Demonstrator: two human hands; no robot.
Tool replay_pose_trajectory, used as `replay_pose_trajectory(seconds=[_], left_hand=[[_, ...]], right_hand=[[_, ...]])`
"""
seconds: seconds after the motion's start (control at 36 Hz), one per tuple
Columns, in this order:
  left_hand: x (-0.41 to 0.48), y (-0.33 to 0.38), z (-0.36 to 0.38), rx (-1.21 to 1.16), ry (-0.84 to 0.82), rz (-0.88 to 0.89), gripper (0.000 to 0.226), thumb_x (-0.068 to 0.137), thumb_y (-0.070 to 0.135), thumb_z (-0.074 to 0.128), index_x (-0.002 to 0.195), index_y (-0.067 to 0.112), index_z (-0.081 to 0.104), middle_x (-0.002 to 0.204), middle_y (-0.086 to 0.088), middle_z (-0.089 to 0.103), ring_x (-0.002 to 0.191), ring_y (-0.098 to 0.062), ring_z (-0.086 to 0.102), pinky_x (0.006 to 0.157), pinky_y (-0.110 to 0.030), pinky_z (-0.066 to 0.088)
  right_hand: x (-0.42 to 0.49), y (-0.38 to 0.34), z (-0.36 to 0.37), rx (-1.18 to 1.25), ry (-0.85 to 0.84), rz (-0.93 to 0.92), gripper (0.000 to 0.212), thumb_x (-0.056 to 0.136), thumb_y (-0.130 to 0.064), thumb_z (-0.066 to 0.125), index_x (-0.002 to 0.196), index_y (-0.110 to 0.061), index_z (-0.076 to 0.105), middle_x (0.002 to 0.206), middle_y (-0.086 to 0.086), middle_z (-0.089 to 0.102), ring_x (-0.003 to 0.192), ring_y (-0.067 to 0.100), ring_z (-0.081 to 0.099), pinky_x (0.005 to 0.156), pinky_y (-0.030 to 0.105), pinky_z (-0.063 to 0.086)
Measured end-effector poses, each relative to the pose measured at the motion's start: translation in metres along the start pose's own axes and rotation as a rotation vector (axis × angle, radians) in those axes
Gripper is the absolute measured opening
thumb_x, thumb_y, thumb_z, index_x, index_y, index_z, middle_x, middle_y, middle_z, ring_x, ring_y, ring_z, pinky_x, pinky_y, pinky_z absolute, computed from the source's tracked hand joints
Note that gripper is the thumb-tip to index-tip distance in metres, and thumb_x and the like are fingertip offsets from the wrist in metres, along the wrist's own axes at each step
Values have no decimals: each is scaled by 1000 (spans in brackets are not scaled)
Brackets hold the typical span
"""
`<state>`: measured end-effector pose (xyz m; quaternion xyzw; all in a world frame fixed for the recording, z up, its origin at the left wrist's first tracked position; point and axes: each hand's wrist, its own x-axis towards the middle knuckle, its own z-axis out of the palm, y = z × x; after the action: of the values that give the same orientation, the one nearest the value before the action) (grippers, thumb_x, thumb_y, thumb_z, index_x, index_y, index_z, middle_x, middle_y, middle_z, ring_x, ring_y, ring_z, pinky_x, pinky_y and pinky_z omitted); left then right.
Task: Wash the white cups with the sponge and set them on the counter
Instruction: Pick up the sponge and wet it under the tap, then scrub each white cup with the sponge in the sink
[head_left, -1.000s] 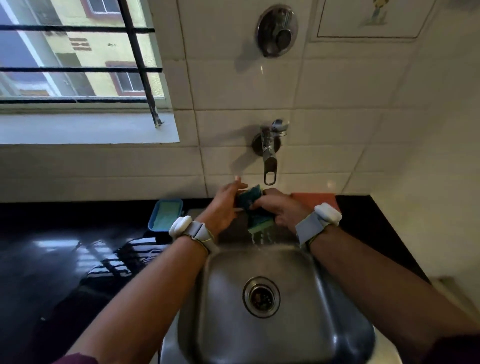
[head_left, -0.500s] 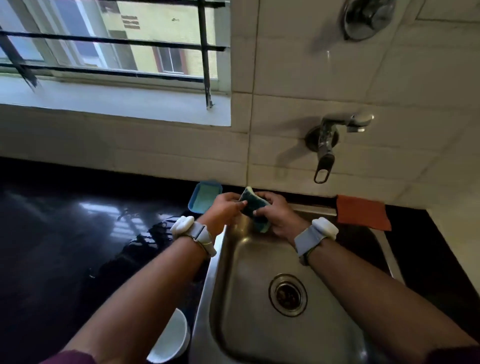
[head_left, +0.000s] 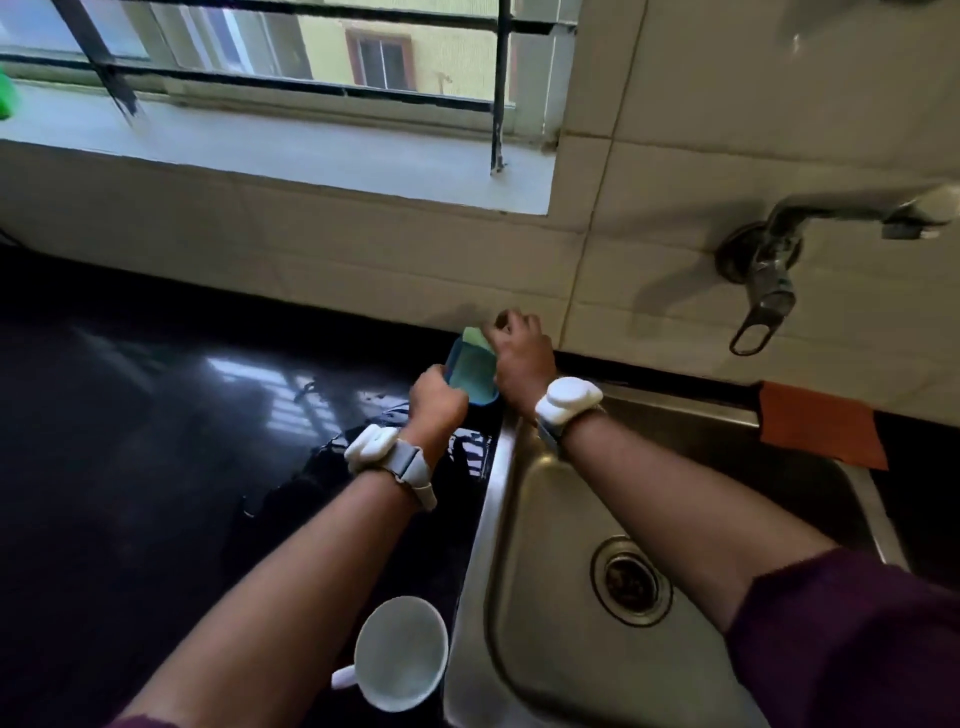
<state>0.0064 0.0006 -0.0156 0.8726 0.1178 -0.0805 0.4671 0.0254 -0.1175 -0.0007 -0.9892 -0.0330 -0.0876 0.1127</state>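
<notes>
A white cup (head_left: 402, 652) with a handle lies tilted on the black counter (head_left: 156, 467), just left of the sink (head_left: 561, 649) and near my left forearm. At the back of the counter stands a small blue tray (head_left: 470, 382). My left hand (head_left: 439, 400) grips its near left edge. My right hand (head_left: 522, 358) is over the tray's far right side, fingers curled on the sponge (head_left: 475, 336), of which only a pale green corner shows. No other cup is in view.
The steel sink has a drain (head_left: 631, 579) in its floor. A wall tap (head_left: 769, 291) hangs above its far side, with no water running. An orange cloth (head_left: 821, 431) lies on the sink's back rim. A window ledge (head_left: 260, 150) runs above the counter.
Both hands moved left from under the tap to the blue tray, carrying the sponge. My left hand let go of the sponge and took the tray's edge. The view swung left, showing the cup.
</notes>
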Motion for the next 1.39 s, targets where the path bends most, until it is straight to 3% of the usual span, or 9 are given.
replay_pose_trajectory(seconds=[0.22, 0.36, 0.56, 0.72, 0.83, 1.11, 1.22, 1.33, 1.39], left_hand=[[5, -4, 0, -13, -78, 17, 35, 81, 2, 48, 112, 5, 65, 110, -19, 67, 105, -33, 61, 92, -43, 50], [9, -3, 0, -55, -129, 14, 36, 79, 0, 47, 110, 2, 65, 109, -21, 67, 106, -34, 62, 93, -45, 50], [11, -3, -1, -53, -147, 4, 35, 82, 0, 44, 112, 1, 63, 112, -23, 65, 108, -36, 60, 95, -45, 48], [11, -1, -3, -11, -153, 11, 37, 82, 0, 45, 113, 3, 63, 113, -22, 65, 109, -36, 58, 96, -41, 47], [9, -1, -4, -17, -155, 18, 37, 82, -2, 44, 114, 3, 63, 111, -24, 64, 108, -37, 58, 95, -43, 48], [-10, -3, -19, -147, -72, 32, 41, 79, -6, 42, 113, 6, 60, 113, -18, 63, 106, -33, 59, 85, -36, 49], [-21, -8, -26, -196, -3, 9, 45, 80, -5, 42, 122, 5, 55, 121, -15, 58, 103, -26, 56, 79, -33, 51], [-42, -19, -28, -220, 26, 16, 40, 80, -8, 39, 114, 1, 58, 104, -12, 60, 99, -28, 59, 75, -30, 48], [-53, -24, -31, -220, 29, 7, 37, 82, -6, 40, 114, 3, 57, 102, -12, 60, 85, -22, 58, 67, -26, 44]], right_hand=[[-2, -5, 20, -164, -166, -111, 36, 95, -24, 44, 130, -17, 49, 139, 9, 38, 123, 32, 35, 90, 41, 40], [9, 0, 4, -123, -66, -62, 44, 81, -10, 54, 125, -18, 53, 133, 9, 42, 119, 33, 38, 87, 40, 40], [-1, -6, 19, -239, -174, -166, 37, 96, -26, 37, 130, -15, 49, 140, 11, 36, 125, 33, 33, 95, 43, 36], [-11, -7, 16, -209, -13, -138, 38, 94, -22, 40, 131, -18, 48, 135, 12, 42, 120, 33, 39, 88, 42, 37], [-25, -9, 20, -239, -111, -183, 39, 93, -19, 41, 131, -19, 48, 135, 11, 41, 122, 32, 37, 90, 41, 37], [-38, -8, -7, 445, 120, 22, 65, 72, 12, 44, 135, -5, 46, 124, 21, 51, 115, 35, 49, 102, 31, 37], [-59, -12, -17, 619, 159, 12, 78, 69, 16, 39, 140, -17, 40, 124, 16, 53, 103, 25, 54, 84, 17, 39], [-90, -17, -23, 686, 101, 23, 66, 71, 16, 41, 127, -15, 56, 119, 16, 56, 106, 26, 55, 94, 27, 44], [-103, -20, -25, 613, 49, 19, 49, 73, 13, 46, 110, -10, 69, 113, 18, 60, 105, 29, 56, 89, 18, 37]])
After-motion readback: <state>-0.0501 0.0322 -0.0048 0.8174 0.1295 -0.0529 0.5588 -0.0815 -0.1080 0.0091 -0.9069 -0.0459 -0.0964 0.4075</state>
